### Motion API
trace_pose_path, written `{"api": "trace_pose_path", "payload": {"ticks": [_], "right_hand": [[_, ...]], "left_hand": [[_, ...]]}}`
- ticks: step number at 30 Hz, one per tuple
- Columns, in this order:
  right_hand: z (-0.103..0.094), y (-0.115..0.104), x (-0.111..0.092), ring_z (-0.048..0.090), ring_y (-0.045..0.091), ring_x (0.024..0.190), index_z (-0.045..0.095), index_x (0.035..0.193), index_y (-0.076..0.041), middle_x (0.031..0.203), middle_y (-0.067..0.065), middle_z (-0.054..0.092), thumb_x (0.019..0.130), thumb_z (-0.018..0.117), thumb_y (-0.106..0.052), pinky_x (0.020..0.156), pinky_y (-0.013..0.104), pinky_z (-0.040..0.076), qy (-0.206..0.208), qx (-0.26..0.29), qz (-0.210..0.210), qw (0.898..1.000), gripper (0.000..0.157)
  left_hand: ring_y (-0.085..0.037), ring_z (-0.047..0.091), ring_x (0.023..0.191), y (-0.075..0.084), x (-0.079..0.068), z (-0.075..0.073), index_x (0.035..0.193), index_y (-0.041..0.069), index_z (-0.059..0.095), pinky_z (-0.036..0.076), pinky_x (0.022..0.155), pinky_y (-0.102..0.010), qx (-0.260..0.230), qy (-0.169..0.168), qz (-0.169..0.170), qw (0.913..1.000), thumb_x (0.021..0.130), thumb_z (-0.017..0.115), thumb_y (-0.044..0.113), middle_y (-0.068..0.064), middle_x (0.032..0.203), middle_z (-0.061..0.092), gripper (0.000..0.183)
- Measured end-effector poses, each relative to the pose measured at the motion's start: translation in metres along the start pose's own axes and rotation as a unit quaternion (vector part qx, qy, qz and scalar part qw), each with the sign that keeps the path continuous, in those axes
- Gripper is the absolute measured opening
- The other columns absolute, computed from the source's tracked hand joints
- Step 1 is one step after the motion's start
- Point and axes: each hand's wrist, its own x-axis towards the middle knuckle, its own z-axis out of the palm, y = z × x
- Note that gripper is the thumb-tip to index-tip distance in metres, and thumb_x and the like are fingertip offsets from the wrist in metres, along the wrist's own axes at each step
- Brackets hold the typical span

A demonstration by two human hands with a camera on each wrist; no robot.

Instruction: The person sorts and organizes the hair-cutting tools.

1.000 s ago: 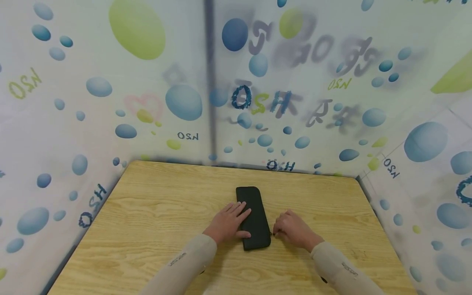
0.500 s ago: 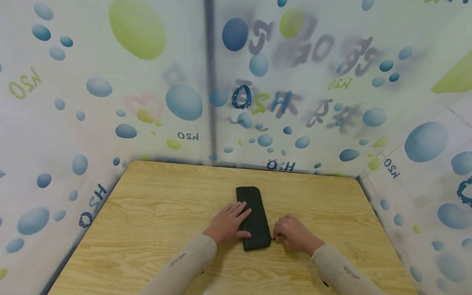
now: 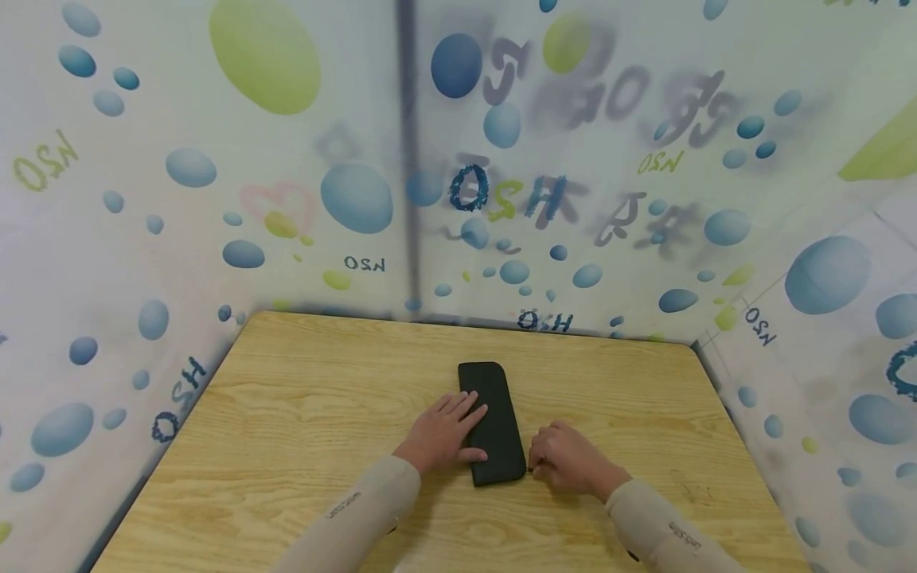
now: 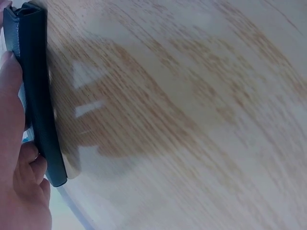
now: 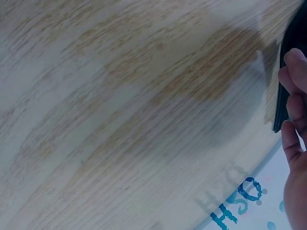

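Note:
A long black zip wallet (image 3: 499, 422) lies flat on the wooden table, its rounded corners on the right side. My left hand (image 3: 438, 436) rests on its left part with the fingers straight and spread. At the near right corner my right hand (image 3: 567, 458) pinches the small zipper pull (image 3: 530, 469), fingers curled. In the left wrist view the wallet's edge (image 4: 41, 96) stands out beside the left hand (image 4: 12, 124). The right wrist view catches curled fingers of the right hand (image 5: 295, 105) in front of the dark wallet (image 5: 287, 48); the pull is hidden there.
The wood-grain table (image 3: 322, 382) extends around the wallet on all sides. Behind and beside it rise white walls (image 3: 609, 175) printed with blue and green drops and letters. The table's far edge meets the back wall.
My right hand has slid a short way toward me along the wallet's right edge, the zipper pull moving with it to the near corner. The left hand and the wallet stay in place.

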Motion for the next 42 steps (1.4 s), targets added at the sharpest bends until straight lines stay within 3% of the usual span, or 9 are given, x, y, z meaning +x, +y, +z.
{"api": "trace_pose_path", "payload": {"ticks": [18,42], "right_hand": [[0.003,-0.010,0.000,0.049,-0.002,0.075,0.070,0.079,-0.024,0.074,-0.019,0.058,0.086,0.073,-0.024,0.077,0.026,0.043,-0.050,0.035,0.033,0.998,0.008],[0.004,-0.023,0.006,0.045,-0.003,0.070,0.068,0.076,-0.024,0.072,-0.020,0.053,0.085,0.074,-0.026,0.075,0.021,0.040,-0.037,0.034,-0.005,0.999,0.011]], "left_hand": [[-0.018,0.025,0.150,0.002,-0.003,-0.005,0.155,0.026,0.028,0.021,0.123,-0.036,-0.004,-0.005,0.003,1.0000,0.092,0.033,0.072,-0.002,0.162,0.026,0.079],[-0.018,0.026,0.150,0.002,-0.004,-0.004,0.155,0.026,0.028,0.020,0.124,-0.036,-0.005,0.006,-0.002,1.0000,0.091,0.032,0.072,-0.002,0.162,0.026,0.079]]}}
